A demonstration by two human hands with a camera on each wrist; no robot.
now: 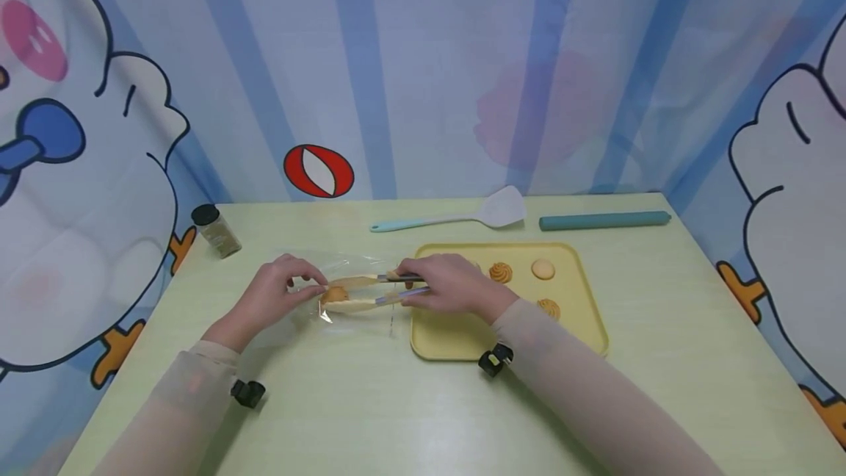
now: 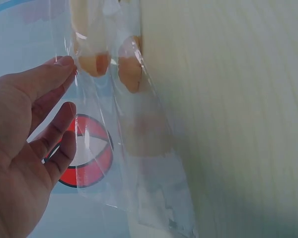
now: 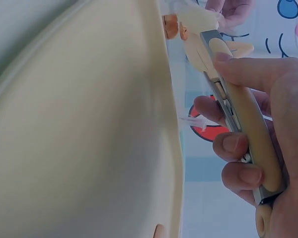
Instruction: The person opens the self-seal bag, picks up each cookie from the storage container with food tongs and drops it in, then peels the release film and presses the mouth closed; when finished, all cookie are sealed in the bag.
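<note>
Tabletop: cookie in tongs, beside left fingers.

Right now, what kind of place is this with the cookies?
Probably a small tabletop set for baking play, not a real kitchen: cartoon curtains surround a pale green table holding a yellow tray of cookies, a spatula and a spice jar.

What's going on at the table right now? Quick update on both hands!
Left hand pinches clear bag open. Right hand grips tongs, cookie between tips inside bag. Nothing in the way.
</note>
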